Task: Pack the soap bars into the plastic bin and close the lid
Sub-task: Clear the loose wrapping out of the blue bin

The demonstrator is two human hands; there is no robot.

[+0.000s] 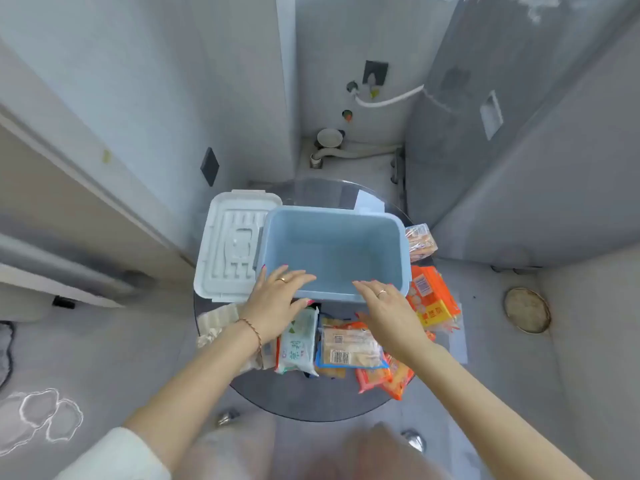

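An empty light-blue plastic bin [332, 251] stands on a round glass table. Its white lid [232, 247] lies flat to the left of it, touching the bin's side. Wrapped soap bars lie in front of the bin: a green-and-white pack [298, 344], a clear pack with a barcode [349, 348], and orange packs [433, 296] to the right. Another clear pack [420, 242] sits by the bin's right rim. My left hand [277, 303] rests with spread fingers on the bin's near-left rim. My right hand [384, 306] hovers flat over the near-right rim, holding nothing.
The round glass table [311, 400] stands on a grey floor between white walls. A crumpled pale cloth [218, 323] lies at the table's left edge. Pipes and a white bowl [329, 137] sit in the far corner. A round floor drain cover [526, 310] is at right.
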